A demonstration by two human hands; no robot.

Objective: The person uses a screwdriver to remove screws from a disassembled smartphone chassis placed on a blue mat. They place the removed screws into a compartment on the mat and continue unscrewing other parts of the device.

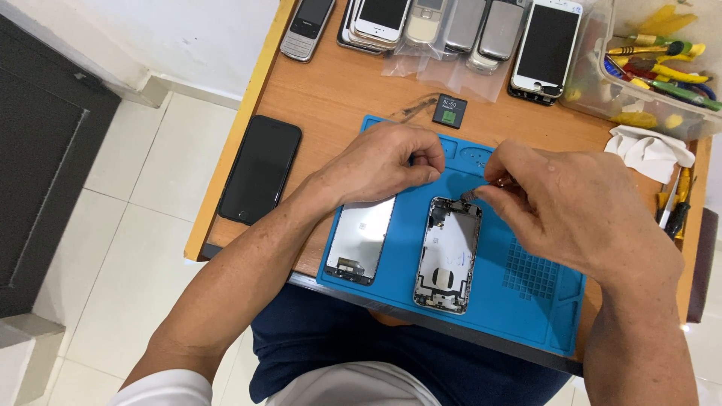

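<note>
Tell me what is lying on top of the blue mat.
On the blue mat lie an opened phone housing and a detached screen panel. The left hand and right hand cover the mat's upper part, so anything beneath them is hidden.

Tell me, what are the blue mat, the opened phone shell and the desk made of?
The blue mat looks like soft matte silicone or rubber: dull surface, moulded grid and recessed trays. The opened phone shell, lying on it below the right hand, looks like bare silvery metal with a light sheen. The desk looks like orange-brown wood or wood-look laminate; I cannot tell which.
</note>
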